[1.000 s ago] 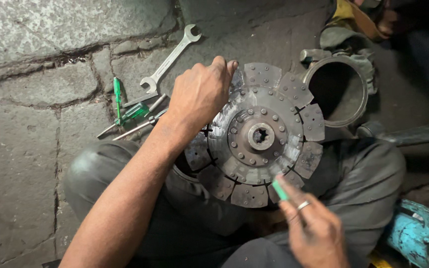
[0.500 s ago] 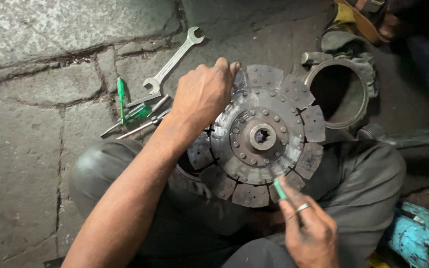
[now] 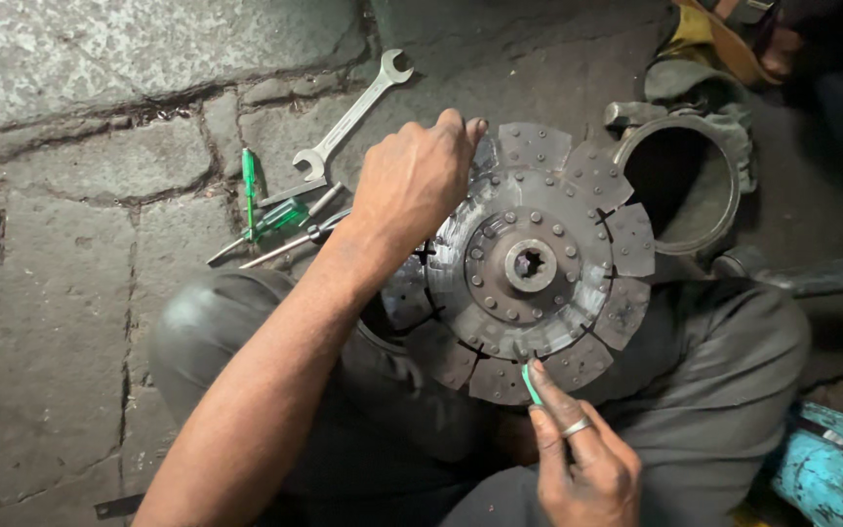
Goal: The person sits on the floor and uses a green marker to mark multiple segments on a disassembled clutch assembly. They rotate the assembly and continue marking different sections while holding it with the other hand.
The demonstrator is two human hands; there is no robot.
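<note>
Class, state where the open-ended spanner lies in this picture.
In the head view the open-ended spanner lies on the stone floor, upper middle, slanting just above the green-handled screwdrivers and left of the left hand on the clutch disc.

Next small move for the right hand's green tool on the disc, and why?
Probably press the green-tipped tool a little further in at the disc's lower rim. The right hand already has its tip at the gap between two friction pads there, while the left hand grips the upper-left edge and steadies the disc on the lap.
</note>
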